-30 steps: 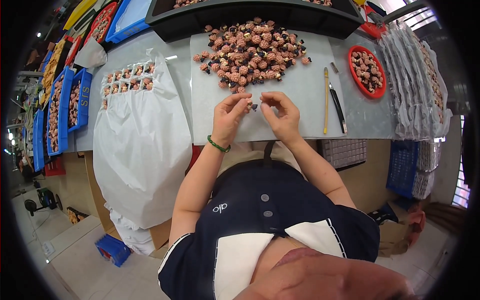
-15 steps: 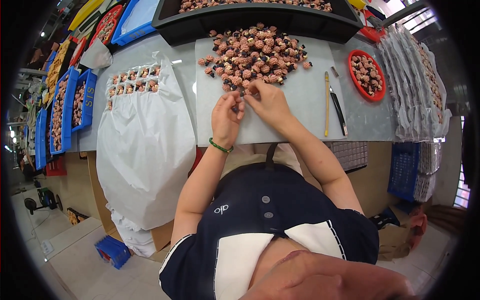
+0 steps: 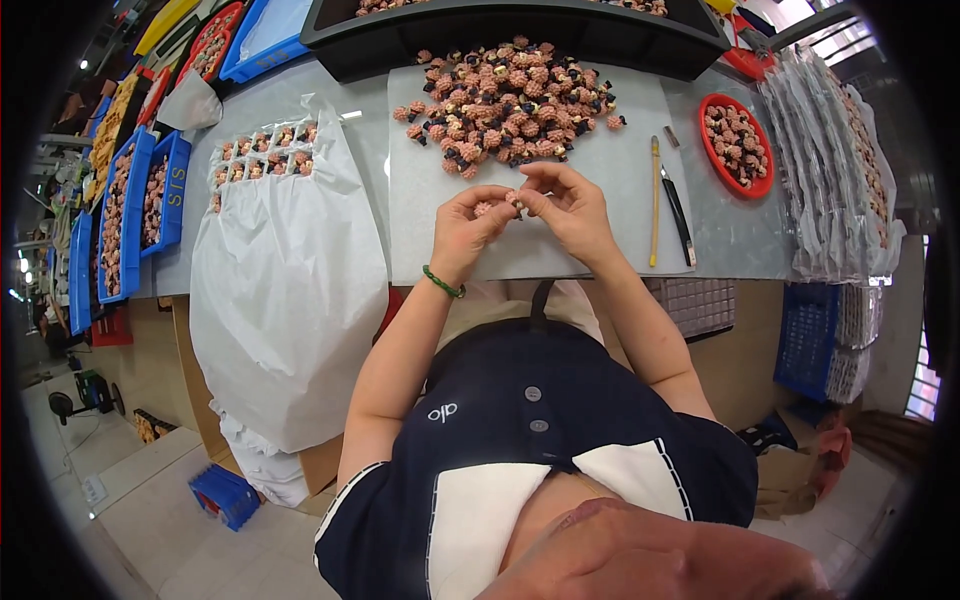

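Note:
My left hand (image 3: 463, 228), with a green bead bracelet at its wrist, is closed with thumb and fingertips on a small pink-topped figurine (image 3: 513, 199). My right hand (image 3: 574, 212) pinches the same figurine from the other side, thumb and forefinger meeting on it. A second pink figurine (image 3: 483, 208) shows between my left fingers. Both hands are over a pale work sheet (image 3: 625, 190). Just beyond them lies a big heap of figurines (image 3: 505, 100) with knobbly pink tops and dark lower parts.
Left of my hands, a white plastic sheet (image 3: 290, 300) partly covers a tray of figurines (image 3: 260, 165). A yellow stick (image 3: 655, 200) and black tweezers (image 3: 676, 210) lie at the right, near a red bowl (image 3: 763, 190). A black bin (image 3: 520, 40) stands behind the heap; stacked trays (image 3: 825, 180) stand far right.
Both hands have drawn back slightly from the heap's near edge. A figurine now shows plainly between the fingertips, and the right hand has turned and moved a little to the right.

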Motion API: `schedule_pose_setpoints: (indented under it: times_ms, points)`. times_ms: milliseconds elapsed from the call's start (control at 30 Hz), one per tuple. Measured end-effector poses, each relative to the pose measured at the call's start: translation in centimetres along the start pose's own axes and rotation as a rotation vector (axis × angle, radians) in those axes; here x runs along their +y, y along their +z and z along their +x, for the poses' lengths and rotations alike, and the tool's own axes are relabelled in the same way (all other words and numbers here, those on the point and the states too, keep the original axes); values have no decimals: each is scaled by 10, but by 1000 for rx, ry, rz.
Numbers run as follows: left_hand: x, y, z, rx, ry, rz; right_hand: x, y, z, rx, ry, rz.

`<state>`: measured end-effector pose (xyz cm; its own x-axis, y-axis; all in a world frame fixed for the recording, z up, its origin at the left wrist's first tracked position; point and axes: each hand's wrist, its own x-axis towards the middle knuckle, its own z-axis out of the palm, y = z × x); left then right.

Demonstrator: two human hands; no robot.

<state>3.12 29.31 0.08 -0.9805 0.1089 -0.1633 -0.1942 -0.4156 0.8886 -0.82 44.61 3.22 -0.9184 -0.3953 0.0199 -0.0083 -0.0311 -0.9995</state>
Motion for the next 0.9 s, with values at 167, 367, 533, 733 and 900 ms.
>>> schedule_pose_setpoints:
  times_ms: [167,367,533,733,900]
  points:
    - [-7,4,4,89,79,-225,25,0,-12,56,87,177]
    - [-7,9,5,109,136,-157,31,5,-17,93,38,206]
    - [-11,6,8,143,101,-157,29,4,-19,90,-28,191]
    - [-9,6,5,79,84,-151,32,2,-20,104,-151,114]
    - [-10,6,3,-1,169,-185,31,1,-22,147,-140,168]
